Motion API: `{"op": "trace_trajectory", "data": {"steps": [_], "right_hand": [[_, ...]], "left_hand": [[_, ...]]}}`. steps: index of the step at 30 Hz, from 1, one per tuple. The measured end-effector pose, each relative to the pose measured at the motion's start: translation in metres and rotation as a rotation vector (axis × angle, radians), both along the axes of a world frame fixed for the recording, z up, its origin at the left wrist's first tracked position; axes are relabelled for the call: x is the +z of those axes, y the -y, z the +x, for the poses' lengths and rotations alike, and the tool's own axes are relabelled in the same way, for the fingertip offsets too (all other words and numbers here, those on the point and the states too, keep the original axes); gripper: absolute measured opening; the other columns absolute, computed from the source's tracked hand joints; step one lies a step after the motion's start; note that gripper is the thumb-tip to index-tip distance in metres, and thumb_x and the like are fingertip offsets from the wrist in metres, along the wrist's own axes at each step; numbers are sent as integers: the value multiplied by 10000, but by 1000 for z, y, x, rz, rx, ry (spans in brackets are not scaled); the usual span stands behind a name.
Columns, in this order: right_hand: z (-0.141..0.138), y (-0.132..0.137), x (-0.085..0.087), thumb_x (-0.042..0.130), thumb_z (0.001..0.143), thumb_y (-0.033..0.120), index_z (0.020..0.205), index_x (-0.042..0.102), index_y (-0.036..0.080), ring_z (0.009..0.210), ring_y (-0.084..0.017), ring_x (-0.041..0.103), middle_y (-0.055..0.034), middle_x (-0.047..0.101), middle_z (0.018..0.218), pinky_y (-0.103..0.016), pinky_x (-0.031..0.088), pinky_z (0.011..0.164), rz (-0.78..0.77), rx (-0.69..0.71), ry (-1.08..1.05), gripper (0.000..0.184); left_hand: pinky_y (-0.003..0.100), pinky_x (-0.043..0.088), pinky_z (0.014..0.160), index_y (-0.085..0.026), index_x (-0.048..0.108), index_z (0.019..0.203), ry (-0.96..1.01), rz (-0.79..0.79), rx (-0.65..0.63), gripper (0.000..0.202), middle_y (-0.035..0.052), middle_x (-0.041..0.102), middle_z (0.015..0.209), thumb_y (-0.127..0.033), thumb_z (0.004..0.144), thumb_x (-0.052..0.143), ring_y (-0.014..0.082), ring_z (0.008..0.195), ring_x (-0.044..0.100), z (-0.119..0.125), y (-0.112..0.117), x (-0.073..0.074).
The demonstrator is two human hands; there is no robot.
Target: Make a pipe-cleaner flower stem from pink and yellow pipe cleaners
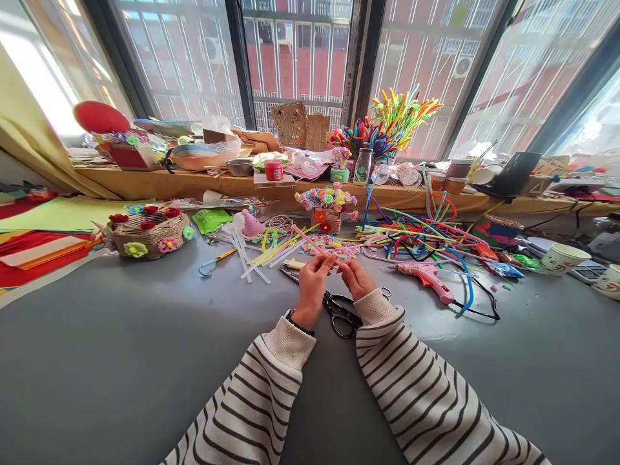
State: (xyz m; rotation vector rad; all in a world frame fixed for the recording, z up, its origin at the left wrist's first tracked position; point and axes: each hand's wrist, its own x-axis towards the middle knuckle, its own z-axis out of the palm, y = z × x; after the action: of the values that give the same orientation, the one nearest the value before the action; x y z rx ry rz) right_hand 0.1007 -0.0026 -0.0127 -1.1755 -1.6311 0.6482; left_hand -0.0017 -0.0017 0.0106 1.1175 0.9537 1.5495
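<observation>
A pink pipe cleaner (309, 240) runs between my two hands, its longer end sticking up and to the left. My left hand (313, 285) pinches it between thumb and fingers. My right hand (357, 280) is closed round its near end, the fingertips close to those of the left. Black-handled scissors (343, 318) lie on the grey table just below and between the hands, with their blades partly hidden behind the left wrist. Right of my right hand rests a pink hot glue gun (434, 283) with a black cord.
A woven basket with crocheted flowers (149, 236) stands at left. Clear glue sticks (256, 266) and a crochet hook (216, 261) lie nearer the middle. Loose coloured pipe cleaners (411, 236) spread behind the glue gun. Paper cups (564, 258) stand at right; a crowded ledge (208, 187) runs behind.
</observation>
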Motion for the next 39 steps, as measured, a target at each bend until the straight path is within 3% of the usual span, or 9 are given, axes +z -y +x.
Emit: {"op": "trace_trajectory", "data": {"steps": [3,7,11,20,24,29,32,35,39], "right_hand": [[0,-1,-2,270,758,459,746,456,187,423,-84,441,19,508,524,-208,379,451,-9,50,-61,330],[-1,0,0,301,759,430,792,468,185,604,-121,547,-30,591,692,-257,418,613,56,33,-58,298],[-2,3,2,276,782,375,860,487,172,612,-136,571,-43,601,741,-269,428,600,57,-9,15,303],[2,3,5,224,804,228,1130,398,168,726,-203,553,-86,603,827,-319,412,628,202,-271,602,374],[-2,2,3,212,804,242,1088,418,138,798,-193,529,-106,567,921,-324,405,689,200,-197,455,365],[-6,0,1,209,792,270,1009,446,145,514,-96,487,-34,533,708,-242,420,548,114,-58,110,345],[-4,1,3,240,762,244,965,483,145,570,-119,469,-16,489,627,-249,397,566,125,-97,104,332],[-3,3,7,267,736,228,962,487,152,658,-141,482,-30,515,689,-256,387,595,97,-67,105,324],[-4,6,11,275,764,330,830,512,160,716,-154,499,-54,547,762,-264,375,645,126,-95,117,299]], "left_hand": [[192,353,546,-141,550,600,23,0,-2,182,-12,540,597,-320,574,570,67,550,444,0,0,-1],[190,355,554,-140,561,614,54,-23,-28,172,-13,541,576,-307,576,572,64,540,449,0,1,0],[189,356,552,-136,561,599,58,-47,-34,181,-9,543,571,-313,570,576,66,541,458,0,2,1],[183,345,541,-143,579,638,56,-89,-33,209,3,573,624,-333,553,587,56,532,435,0,-3,-4],[187,341,538,-148,580,627,51,-70,-33,206,0,572,625,-341,554,583,59,532,433,0,-3,-5],[196,340,544,-149,578,612,51,-50,-49,206,-3,572,617,-346,553,582,62,526,436,1,-2,-4],[194,338,540,-145,582,612,40,-44,-47,213,1,570,630,-349,553,582,58,522,422,1,-2,-4],[190,335,537,-147,580,616,54,-40,-55,202,-3,558,628,-339,554,584,56,525,414,1,-2,-5],[187,332,537,-150,568,599,85,-59,-64,176,-22,526,587,-314,542,597,55,527,414,1,0,-2]]}}
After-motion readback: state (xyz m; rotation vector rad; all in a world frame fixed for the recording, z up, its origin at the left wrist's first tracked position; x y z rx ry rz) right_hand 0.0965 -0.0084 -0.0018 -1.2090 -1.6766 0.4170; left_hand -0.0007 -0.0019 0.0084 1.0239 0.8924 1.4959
